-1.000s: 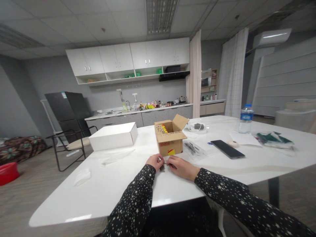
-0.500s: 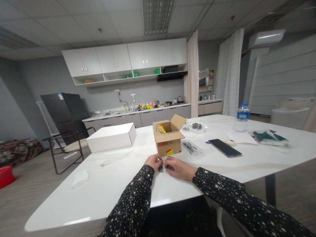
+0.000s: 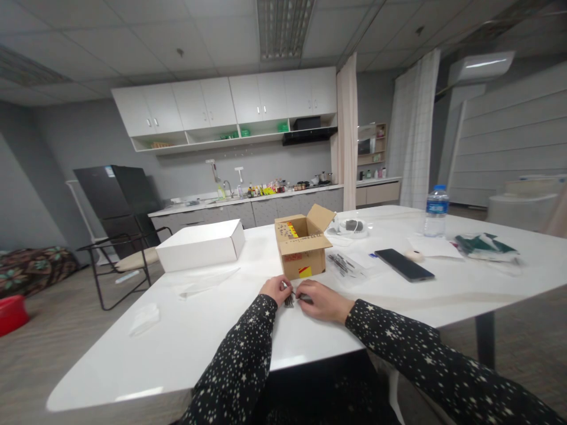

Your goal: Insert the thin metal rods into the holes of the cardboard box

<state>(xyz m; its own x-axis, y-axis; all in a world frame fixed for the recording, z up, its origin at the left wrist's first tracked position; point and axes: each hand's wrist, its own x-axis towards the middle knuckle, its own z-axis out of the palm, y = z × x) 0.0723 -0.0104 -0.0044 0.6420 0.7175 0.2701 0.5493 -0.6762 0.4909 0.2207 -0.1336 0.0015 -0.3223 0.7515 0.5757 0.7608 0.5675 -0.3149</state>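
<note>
My left hand (image 3: 277, 289) is closed in a pinch over several slim dark metal pieces (image 3: 289, 301) on the white table (image 3: 212, 330). Close by on the right, my right hand (image 3: 325, 301) curls its fingers around a small dark grey piece (image 3: 305, 299), mostly covered by the fingers. A thin dark sliver shows between the two sets of fingertips; its kind is too small to make out. Just behind the hands stands an open cardboard box (image 3: 305, 268) with its flaps up. Beside it lies a clear plastic bag (image 3: 348, 267) of thin metal pieces.
A white box (image 3: 199, 245) is at the back left, with clear plastic film (image 3: 208, 283) and a crumpled white wrapper (image 3: 144, 319) nearer. To the right lie a black phone (image 3: 404, 264), a water bottle (image 3: 436, 212), a green-and-white packet (image 3: 486, 247) and a coiled white cable (image 3: 352, 228).
The view has shifted very slightly. Both hands stay together over the small metal pieces, with almost no visible movement of the fingers.
</note>
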